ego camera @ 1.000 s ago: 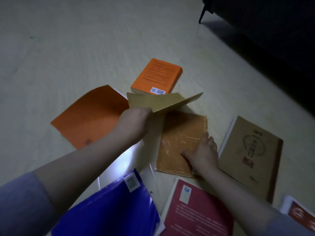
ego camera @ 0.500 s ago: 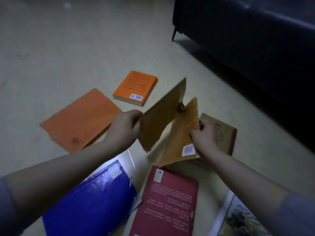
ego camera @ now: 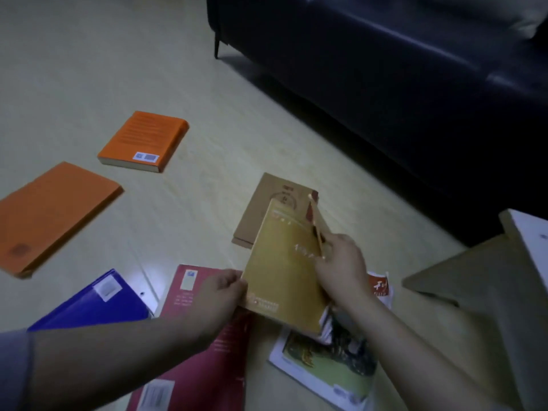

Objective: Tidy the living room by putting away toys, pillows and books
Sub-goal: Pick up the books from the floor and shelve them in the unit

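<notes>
Two thin yellow-brown books are held above the floor. My left hand (ego camera: 221,295) grips the lower left corner of the flat yellow book (ego camera: 281,271). My right hand (ego camera: 341,265) pinches a second thin book (ego camera: 316,225), seen edge-on, against the first one's right side. Under them lies a brown book (ego camera: 267,209). A red book (ego camera: 204,360), a blue folder (ego camera: 92,304) and a picture book (ego camera: 329,372) lie close to me. An orange folder (ego camera: 50,215) and a thick orange book (ego camera: 142,142) lie further left.
A dark sofa (ego camera: 400,84) with a thin leg (ego camera: 217,46) fills the upper right. A pale wooden piece of furniture (ego camera: 486,280) stands at the right edge. The floor (ego camera: 89,69) is pale.
Both yellow books were lifted off the floor and brought together over the brown book. My view has swung right, so the sofa and the wooden furniture show more.
</notes>
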